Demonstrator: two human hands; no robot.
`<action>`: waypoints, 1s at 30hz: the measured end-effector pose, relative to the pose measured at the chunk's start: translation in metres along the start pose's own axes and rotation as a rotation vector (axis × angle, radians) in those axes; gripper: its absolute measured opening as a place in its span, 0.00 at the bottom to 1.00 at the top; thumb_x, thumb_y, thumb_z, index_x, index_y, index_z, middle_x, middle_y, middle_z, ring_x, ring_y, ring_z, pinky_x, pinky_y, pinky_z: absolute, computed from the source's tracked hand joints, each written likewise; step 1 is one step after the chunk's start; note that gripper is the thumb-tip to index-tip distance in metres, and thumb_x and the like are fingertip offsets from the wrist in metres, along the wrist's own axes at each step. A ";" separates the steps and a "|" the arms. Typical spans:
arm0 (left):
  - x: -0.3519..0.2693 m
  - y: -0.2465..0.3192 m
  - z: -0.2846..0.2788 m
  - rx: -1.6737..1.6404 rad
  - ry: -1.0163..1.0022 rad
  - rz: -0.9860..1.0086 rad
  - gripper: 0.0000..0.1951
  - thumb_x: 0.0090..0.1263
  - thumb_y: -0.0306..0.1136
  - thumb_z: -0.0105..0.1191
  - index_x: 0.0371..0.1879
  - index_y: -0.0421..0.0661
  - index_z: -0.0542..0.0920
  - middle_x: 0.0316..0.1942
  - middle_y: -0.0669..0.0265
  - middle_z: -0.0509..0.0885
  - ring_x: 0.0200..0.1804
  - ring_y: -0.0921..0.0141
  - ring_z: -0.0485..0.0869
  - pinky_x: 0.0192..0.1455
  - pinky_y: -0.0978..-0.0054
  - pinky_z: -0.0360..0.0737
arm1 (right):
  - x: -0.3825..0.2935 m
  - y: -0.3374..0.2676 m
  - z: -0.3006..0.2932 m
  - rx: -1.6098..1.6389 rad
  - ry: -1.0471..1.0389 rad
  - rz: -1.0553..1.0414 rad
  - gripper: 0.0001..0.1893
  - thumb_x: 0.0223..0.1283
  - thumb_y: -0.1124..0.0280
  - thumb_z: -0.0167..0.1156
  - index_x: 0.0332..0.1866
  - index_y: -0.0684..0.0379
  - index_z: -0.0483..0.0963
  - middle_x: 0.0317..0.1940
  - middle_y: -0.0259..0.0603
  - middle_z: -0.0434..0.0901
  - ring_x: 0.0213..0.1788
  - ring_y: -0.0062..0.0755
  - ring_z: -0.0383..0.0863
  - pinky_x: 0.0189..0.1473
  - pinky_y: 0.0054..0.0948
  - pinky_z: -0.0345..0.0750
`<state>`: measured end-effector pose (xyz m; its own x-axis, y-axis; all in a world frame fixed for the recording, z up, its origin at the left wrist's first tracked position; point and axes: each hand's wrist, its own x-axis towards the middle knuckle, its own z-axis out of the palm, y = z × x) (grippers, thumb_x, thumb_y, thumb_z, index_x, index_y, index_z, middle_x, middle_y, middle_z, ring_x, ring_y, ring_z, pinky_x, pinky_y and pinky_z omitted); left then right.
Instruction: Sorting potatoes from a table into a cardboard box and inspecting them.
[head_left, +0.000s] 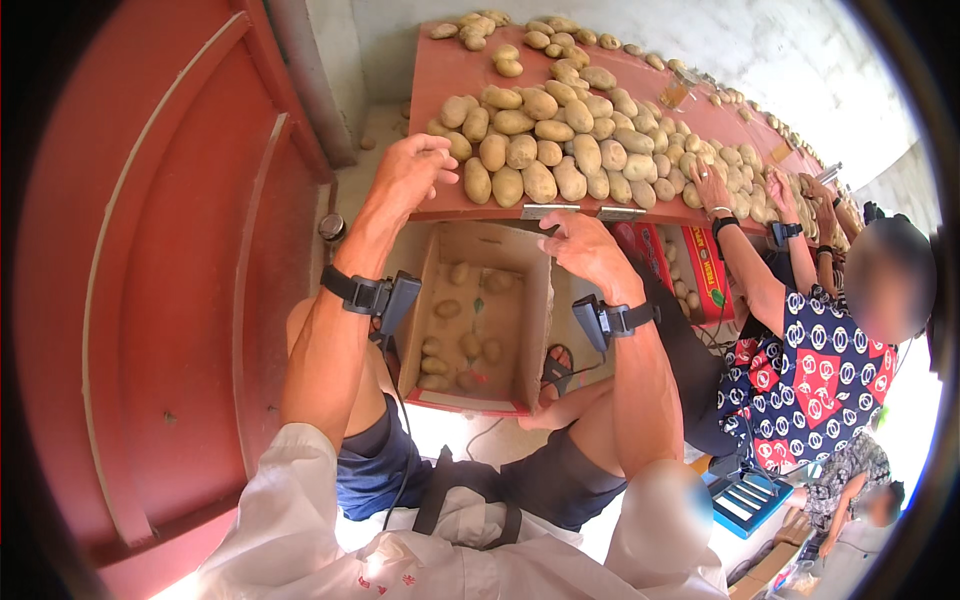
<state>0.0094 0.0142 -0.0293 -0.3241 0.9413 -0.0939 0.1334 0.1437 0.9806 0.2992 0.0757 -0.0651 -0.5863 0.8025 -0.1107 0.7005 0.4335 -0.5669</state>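
My left hand (417, 171) is raised at the left front corner of the potato pile (559, 142), its fingers loosely bent and apart with nothing seen in them. Over the right rim of an open cardboard box (538, 330) hovers my right hand (589, 247), the fingers curled a little, with no potato visible in it. The box stands on the floor between my legs. Several potatoes (448, 308) lie spread on its bottom. Each of my wrists wears a black strap with a small device and a cable.
The potatoes lie on a red tabletop (442, 64) with metal hinges (551, 211) at its front edge. A glass mug (677, 88) stands behind them. At right, a co-worker's hand (711, 185) touches the pile, above a red box (705, 262). A red door (172, 300) borders my left.
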 end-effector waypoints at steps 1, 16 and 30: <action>-0.001 0.001 -0.002 -0.012 0.002 0.005 0.20 0.83 0.31 0.51 0.69 0.35 0.79 0.53 0.56 0.89 0.51 0.69 0.91 0.39 0.76 0.81 | 0.000 0.001 0.000 0.003 -0.001 0.005 0.20 0.68 0.63 0.69 0.59 0.64 0.81 0.40 0.52 0.89 0.42 0.47 0.89 0.50 0.42 0.83; -0.009 0.001 -0.026 -0.271 0.093 0.049 0.19 0.86 0.32 0.52 0.70 0.37 0.78 0.56 0.57 0.88 0.54 0.69 0.90 0.44 0.76 0.83 | 0.001 -0.002 0.006 0.062 -0.040 0.024 0.21 0.67 0.64 0.68 0.61 0.65 0.82 0.38 0.50 0.89 0.41 0.44 0.88 0.49 0.40 0.83; -0.014 -0.001 -0.024 -0.397 0.083 0.071 0.19 0.85 0.28 0.49 0.69 0.32 0.77 0.54 0.53 0.89 0.51 0.68 0.91 0.38 0.77 0.83 | -0.012 -0.021 0.009 0.023 -0.034 -0.023 0.21 0.67 0.63 0.68 0.59 0.64 0.81 0.38 0.50 0.88 0.44 0.46 0.88 0.50 0.42 0.82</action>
<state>-0.0082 -0.0066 -0.0251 -0.4041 0.9144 -0.0256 -0.2084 -0.0648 0.9759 0.2878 0.0537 -0.0592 -0.6158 0.7780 -0.1248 0.6775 0.4420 -0.5879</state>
